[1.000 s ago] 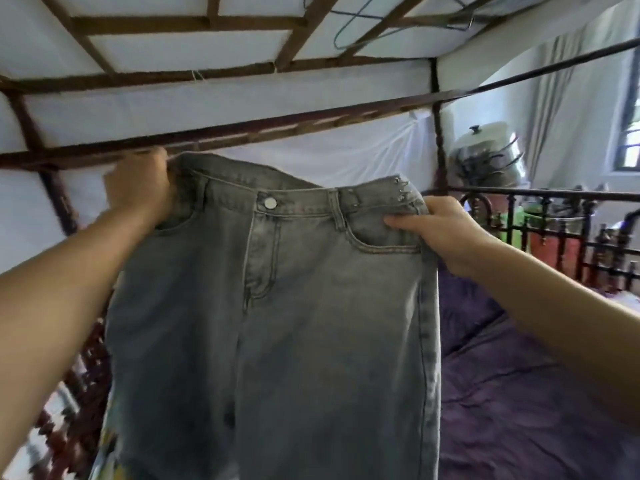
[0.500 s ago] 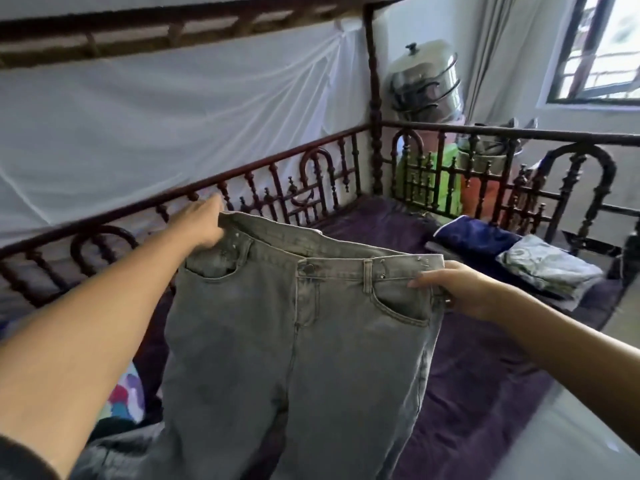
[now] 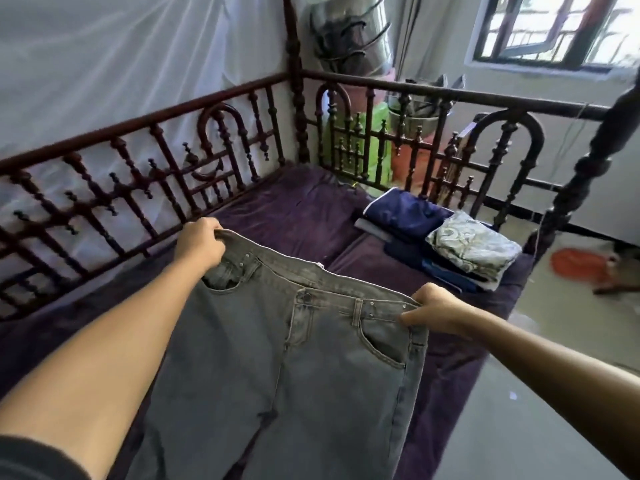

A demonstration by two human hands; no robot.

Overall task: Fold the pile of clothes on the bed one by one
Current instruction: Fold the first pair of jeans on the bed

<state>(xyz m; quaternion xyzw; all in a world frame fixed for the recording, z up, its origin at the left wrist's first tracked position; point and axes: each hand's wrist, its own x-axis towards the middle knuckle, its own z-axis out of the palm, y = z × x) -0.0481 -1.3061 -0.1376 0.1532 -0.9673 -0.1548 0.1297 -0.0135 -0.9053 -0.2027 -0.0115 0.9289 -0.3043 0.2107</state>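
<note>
Grey jeans (image 3: 284, 372) hang spread out in front of me, front side up, over the purple bed (image 3: 291, 216). My left hand (image 3: 199, 242) grips the left corner of the waistband. At the right corner, my right hand (image 3: 434, 308) pinches the waistband beside the pocket. The legs drop out of view at the bottom edge. A stack of folded clothes (image 3: 436, 240) lies on the far right part of the bed, with a dark blue piece and a grey patterned piece (image 3: 474, 242) on top.
A dark carved wooden railing (image 3: 145, 168) runs round the bed's far sides, with a white net behind it. A corner post (image 3: 585, 168) stands at the right. Beyond the rail are stacked metal pots (image 3: 349, 39), and an orange object (image 3: 578, 265) lies on the floor.
The jeans have come down from head height toward the bed, both hands still holding the waistband. My view has tilted down from the canopy to the mattress and folded stack.
</note>
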